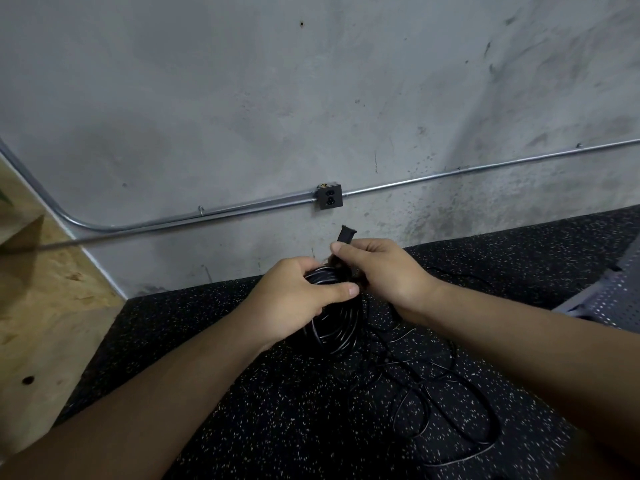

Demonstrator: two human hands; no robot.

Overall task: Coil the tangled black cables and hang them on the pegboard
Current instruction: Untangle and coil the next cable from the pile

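So that its loops stay together, the left grip (294, 299) clasps the coil (333, 336) while the right grip (381, 271) pinches its black end (346, 233) upright, likely for tying.

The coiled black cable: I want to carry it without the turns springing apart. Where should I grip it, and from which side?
Probably the top of the coiled cable, where the left hand bunches all its turns and the right hand pinches a black tab. Come from above: the loop hangs below, so a fist round that gathered part should hold it together.
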